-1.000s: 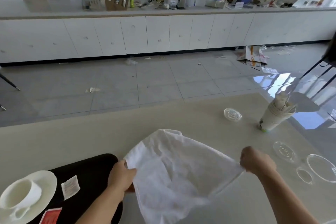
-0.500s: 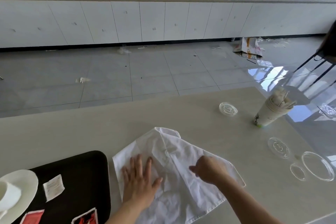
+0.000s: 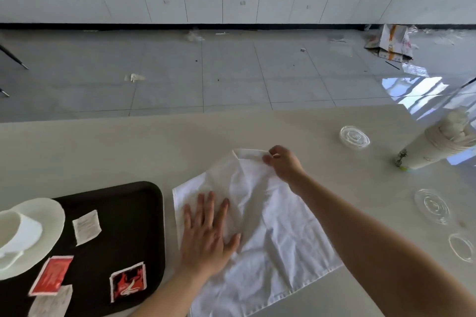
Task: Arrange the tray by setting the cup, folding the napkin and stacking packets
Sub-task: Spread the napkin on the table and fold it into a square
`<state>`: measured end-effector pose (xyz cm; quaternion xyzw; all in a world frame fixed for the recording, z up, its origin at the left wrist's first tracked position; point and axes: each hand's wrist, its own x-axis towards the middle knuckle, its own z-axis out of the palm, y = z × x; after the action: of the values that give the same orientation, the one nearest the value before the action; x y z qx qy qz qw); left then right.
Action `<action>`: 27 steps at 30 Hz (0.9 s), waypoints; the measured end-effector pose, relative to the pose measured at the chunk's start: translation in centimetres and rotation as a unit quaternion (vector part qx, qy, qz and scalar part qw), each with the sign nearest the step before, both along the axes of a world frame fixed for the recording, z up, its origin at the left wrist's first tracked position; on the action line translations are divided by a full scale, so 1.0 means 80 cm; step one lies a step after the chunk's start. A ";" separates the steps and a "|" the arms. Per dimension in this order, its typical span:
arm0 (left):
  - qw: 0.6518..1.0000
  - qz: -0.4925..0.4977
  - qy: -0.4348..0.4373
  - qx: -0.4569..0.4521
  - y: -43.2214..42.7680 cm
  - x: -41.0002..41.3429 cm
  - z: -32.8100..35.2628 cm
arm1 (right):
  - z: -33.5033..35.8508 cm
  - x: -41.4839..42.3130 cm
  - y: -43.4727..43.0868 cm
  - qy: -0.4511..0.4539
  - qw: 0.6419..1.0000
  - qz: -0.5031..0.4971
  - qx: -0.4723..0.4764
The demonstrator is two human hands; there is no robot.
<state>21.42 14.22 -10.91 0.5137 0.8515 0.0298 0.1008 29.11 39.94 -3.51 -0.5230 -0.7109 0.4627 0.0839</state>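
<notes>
napkin [image 3: 273, 234] between black tray [image 3: 123, 203], clear lids [image 3: 354, 137]

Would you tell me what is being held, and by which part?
The right hand pinches the napkin by its far corner; the left hand only presses it flat.
</notes>
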 end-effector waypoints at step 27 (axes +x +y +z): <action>0.952 0.208 -0.022 0.224 0.047 -0.036 0.057 | -0.101 0.164 -0.055 -0.235 0.876 0.232 0.352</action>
<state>18.53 17.96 -6.36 0.3338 0.9086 0.2510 -0.0064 42.22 35.55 -11.56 -0.3717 -0.9268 0.0513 -0.0167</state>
